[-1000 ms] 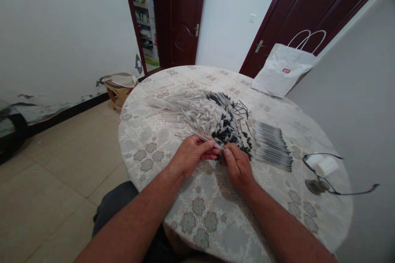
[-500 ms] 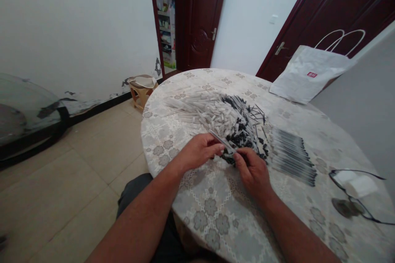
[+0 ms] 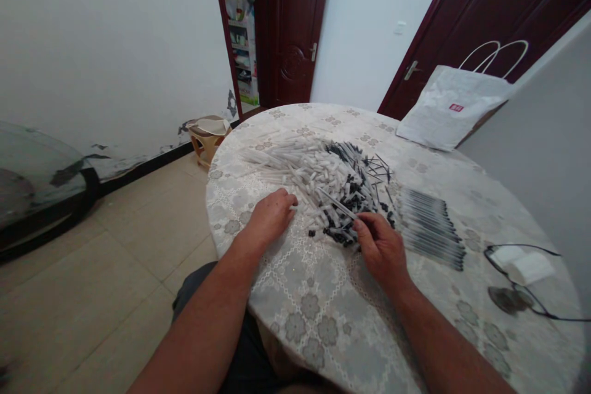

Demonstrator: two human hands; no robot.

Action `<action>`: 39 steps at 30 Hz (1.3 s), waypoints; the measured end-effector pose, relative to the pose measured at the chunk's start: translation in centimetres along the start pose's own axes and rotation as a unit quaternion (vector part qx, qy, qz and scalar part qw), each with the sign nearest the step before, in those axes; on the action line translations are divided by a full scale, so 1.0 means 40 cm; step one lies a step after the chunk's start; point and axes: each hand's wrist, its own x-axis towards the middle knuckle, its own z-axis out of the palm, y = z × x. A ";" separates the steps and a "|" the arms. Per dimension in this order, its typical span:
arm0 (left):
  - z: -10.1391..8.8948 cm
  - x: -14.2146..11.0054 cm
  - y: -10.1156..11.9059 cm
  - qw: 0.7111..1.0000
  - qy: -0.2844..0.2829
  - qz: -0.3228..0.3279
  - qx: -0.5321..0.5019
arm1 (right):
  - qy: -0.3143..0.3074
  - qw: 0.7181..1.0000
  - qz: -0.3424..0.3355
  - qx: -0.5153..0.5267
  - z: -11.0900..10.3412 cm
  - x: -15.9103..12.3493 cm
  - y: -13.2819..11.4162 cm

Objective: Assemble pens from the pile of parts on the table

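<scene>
My right hand pinches a slim translucent pen barrel near its lower end, and the barrel slants up to the left above the heap. My left hand rests low over the cloth at the left edge of the heap, its fingers curled in. Whatever those fingers hold, if anything, is hidden. White pen caps lie heaped in front of both hands. Small black plugs are scattered close to my right hand. Behind the caps, long clear tubes fan out to the left.
Finished-looking pens lie in a neat row on the right. Beyond them are eyeglasses and a white roll. A white paper bag stands at the back of the round cloth-covered table. A stool is on the floor.
My left hand has come away from the barrel and moved left to the heap's edge. The barrel stays in my right hand. The head view has swung to the left.
</scene>
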 end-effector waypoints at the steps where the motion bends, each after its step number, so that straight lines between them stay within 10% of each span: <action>1: 0.009 0.003 0.003 0.999 -0.012 -0.002 0.029 | 0.000 1.000 -0.001 0.000 0.000 0.000 0.000; 25: 0.011 -0.010 -0.021 0.997 -0.060 0.006 0.046 | -0.018 1.000 -0.008 0.015 0.006 -0.004 0.002; 30: -0.035 -0.013 -0.015 0.992 -0.019 -0.020 -0.120 | -0.022 1.000 -0.021 0.005 0.005 -0.006 -0.003; 39: -0.045 0.001 0.028 0.777 0.038 -0.098 -0.621 | -0.032 0.998 -0.046 0.006 0.010 -0.016 -0.026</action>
